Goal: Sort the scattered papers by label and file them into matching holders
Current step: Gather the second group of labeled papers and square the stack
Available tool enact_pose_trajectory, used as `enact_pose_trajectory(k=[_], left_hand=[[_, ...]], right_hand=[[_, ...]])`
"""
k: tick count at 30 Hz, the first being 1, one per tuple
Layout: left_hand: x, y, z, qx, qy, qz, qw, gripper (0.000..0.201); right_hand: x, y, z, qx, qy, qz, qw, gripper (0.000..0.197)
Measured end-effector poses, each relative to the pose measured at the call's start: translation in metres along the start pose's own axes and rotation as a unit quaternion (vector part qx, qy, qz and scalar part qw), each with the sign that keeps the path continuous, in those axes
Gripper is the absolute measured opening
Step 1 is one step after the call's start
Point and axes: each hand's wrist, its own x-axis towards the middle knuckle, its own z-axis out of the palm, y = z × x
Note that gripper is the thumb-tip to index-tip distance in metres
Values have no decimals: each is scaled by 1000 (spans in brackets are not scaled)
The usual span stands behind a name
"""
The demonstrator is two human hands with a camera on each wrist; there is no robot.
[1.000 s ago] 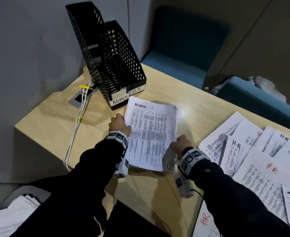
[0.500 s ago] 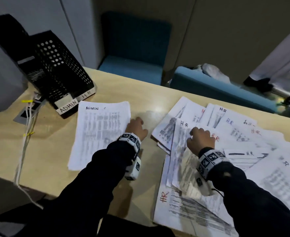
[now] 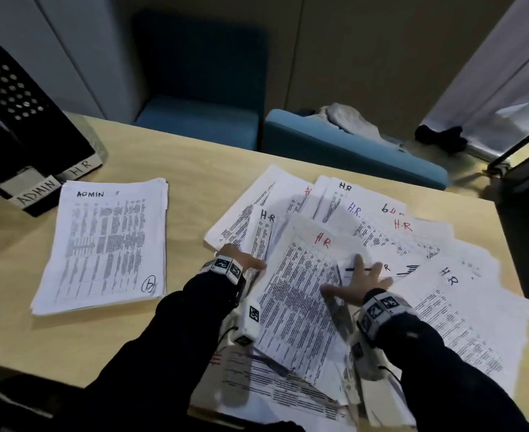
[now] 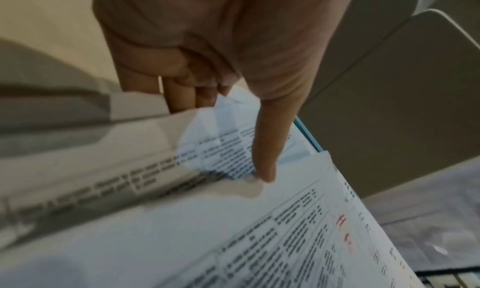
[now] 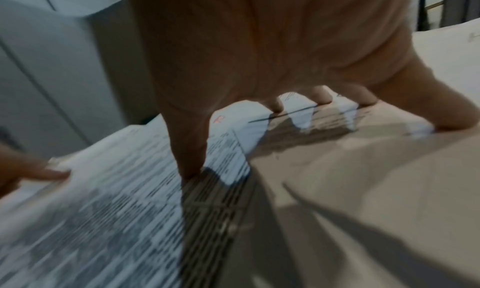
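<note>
A squared stack of sheets marked ADMIN [image 3: 104, 244] lies at the table's left. Behind it stand two black mesh holders, one labelled ADMIN [image 3: 35, 191] and one labelled HR [image 3: 81, 168]. Loose HR papers [image 3: 366, 219] fan across the right half. My left hand [image 3: 250, 260] is at that pile's left edge. In the left wrist view its thumb [image 4: 265, 169] presses on top of a sheet while its fingers [image 4: 182, 95] slip under the edge. My right hand [image 3: 356, 275] lies spread on the pile's middle, fingertips [image 5: 275, 105] pressing down.
A light wooden table [image 3: 179, 163] carries everything. Blue chairs [image 3: 350, 148] stand behind its far edge. A dark object [image 3: 525, 232] sits at the right edge. Bare wood shows between the ADMIN stack and the HR pile.
My left hand left the ADMIN stack and moved right to the HR pile's edge. My right hand went from curled to spread flat on the pile. The head view swung right.
</note>
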Motion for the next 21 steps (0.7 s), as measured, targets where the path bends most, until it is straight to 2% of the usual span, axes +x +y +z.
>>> enact_pose_trajectory(k=[4, 13, 18, 19, 21], left_hand=[[-5, 2, 14, -8, -6, -16, 1000, 77], [10, 1, 8, -86, 97, -17, 991, 56], [21, 0, -16, -67, 159, -34, 984, 63], [23, -1, -20, -62, 166, -35, 984, 60], [25, -2, -23, -59, 176, -38, 982, 41]], right_hand=[[6, -2, 6, -51, -2, -25, 998, 128], [17, -37, 6, -25, 7, -76, 997, 122], [23, -64, 3, -19, -5, -123, 992, 115], [23, -67, 3, -15, -6, -133, 991, 114], [25, -69, 3, -2, -4, -161, 987, 111]])
